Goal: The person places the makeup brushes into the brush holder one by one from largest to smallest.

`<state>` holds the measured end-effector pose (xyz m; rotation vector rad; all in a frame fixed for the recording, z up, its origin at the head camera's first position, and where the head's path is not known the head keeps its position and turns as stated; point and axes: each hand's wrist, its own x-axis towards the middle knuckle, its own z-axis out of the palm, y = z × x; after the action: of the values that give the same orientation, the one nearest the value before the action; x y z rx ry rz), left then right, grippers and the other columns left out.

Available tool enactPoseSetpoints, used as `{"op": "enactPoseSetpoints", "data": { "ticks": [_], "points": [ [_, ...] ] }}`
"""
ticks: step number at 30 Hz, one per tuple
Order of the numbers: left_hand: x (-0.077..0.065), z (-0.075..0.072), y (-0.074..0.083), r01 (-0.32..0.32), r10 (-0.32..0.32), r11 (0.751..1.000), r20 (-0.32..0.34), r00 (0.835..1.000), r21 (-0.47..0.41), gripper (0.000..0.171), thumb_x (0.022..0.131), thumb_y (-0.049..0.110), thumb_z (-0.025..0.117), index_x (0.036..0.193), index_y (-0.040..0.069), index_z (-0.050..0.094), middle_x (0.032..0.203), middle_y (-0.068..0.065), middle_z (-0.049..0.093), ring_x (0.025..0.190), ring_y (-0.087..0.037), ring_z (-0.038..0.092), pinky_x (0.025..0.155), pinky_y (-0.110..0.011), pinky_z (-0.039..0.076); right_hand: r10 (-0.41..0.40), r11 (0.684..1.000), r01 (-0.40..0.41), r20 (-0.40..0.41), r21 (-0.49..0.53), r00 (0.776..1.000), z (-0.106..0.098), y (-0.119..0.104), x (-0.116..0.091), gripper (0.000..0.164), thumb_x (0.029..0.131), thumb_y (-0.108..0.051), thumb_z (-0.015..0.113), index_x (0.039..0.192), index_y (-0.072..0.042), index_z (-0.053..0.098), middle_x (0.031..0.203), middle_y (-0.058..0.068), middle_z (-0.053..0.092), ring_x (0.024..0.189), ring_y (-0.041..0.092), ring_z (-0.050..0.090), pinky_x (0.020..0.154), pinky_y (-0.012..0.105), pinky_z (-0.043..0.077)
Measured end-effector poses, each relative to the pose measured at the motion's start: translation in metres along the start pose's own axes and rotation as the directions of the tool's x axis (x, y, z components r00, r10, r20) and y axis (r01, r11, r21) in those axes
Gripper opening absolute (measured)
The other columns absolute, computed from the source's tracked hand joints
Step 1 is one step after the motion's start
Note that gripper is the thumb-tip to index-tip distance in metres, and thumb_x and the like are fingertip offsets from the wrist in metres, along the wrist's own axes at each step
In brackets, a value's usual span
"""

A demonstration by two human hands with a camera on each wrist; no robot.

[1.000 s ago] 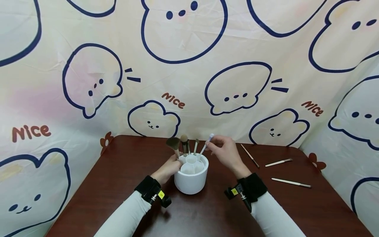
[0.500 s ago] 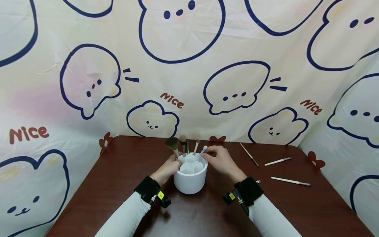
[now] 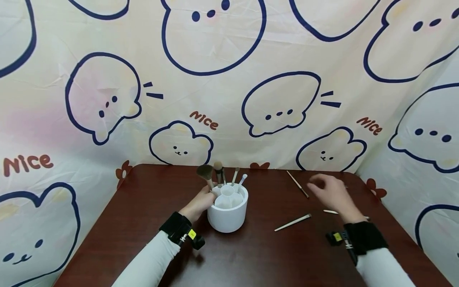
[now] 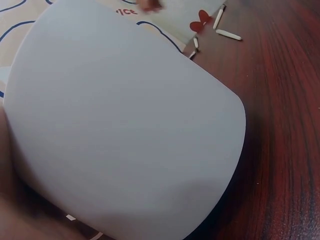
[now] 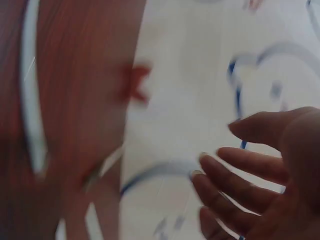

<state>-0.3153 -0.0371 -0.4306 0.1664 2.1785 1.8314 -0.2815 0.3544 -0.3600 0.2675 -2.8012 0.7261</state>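
My left hand grips the left side of a white round makeup brush holder standing on the table. In the left wrist view the holder's smooth wall takes up most of the picture. Out of its compartments rise a fan-shaped brush, a fluffy round brush, a thin brush and a pale lilac-tipped stick. My right hand hangs over the table's right part among loose brushes, nothing in its fingers; the right wrist view shows its loosely bent fingers apart.
On the brown table lie a slim brush at the back and a pale brush right of the holder. Another white brush is partly covered by my right hand and wrist. A cartoon-printed cloth hangs behind.
My right hand has let go of the lilac-tipped stick, now standing in the holder, and moved right over the loose brushes. My left hand stays on the holder.
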Motion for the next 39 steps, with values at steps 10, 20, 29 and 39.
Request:
{"op": "enactPoseSetpoints", "data": {
  "ticks": [10,20,29,39],
  "points": [
    [0.001,0.0,0.0,0.019,-0.019,1.0,-0.001,1.0,-0.007,0.059,0.085,0.005,0.043,0.142,0.003,0.029,0.144,-0.017,0.032,0.128,-0.031,0.027,0.104,-0.055,0.023,0.373,0.925,-0.353,0.151,-0.139,0.916,-0.018,0.117,-0.046,0.057,0.093,-0.037,0.051,0.119,0.014,0.046,0.111,0.038,0.048,0.091,0.044,0.05,0.066,0.051,0.045],
    [-0.002,0.0,0.0,0.012,-0.012,1.0,0.016,1.0,-0.002,0.056,0.085,0.004,0.043,0.14,0.003,0.032,0.141,-0.017,0.035,0.126,-0.031,0.03,0.103,-0.056,0.025,0.426,0.896,-0.38,0.198,-0.231,0.883,-0.003,0.129,-0.053,0.027,0.091,-0.025,0.052,0.09,0.002,0.053,0.07,0.01,0.046,0.064,0.024,0.046,0.054,0.038,0.036],
    [-0.001,0.0,0.002,0.023,-0.023,1.0,-0.021,1.0,0.007,0.06,0.085,0.007,0.044,0.143,0.003,0.027,0.144,-0.017,0.032,0.128,-0.03,0.026,0.105,-0.057,0.02,0.354,0.928,-0.309,0.234,-0.208,0.906,0.006,0.112,-0.043,0.02,0.091,-0.017,0.051,0.076,-0.003,0.052,0.064,0.007,0.044,0.058,0.022,0.044,0.053,0.036,0.036],
    [0.0,0.0,0.001,0.033,-0.033,0.999,-0.016,0.999,0.005,0.059,0.084,0.006,0.044,0.141,0.003,0.028,0.143,-0.017,0.033,0.127,-0.03,0.027,0.104,-0.058,0.02,0.346,0.931,-0.31,0.191,-0.193,0.919,0.007,0.104,-0.047,0.014,0.084,-0.003,0.051,0.071,-0.005,0.045,0.062,0.007,0.043,0.056,0.022,0.044,0.05,0.034,0.036]
  ]
}}
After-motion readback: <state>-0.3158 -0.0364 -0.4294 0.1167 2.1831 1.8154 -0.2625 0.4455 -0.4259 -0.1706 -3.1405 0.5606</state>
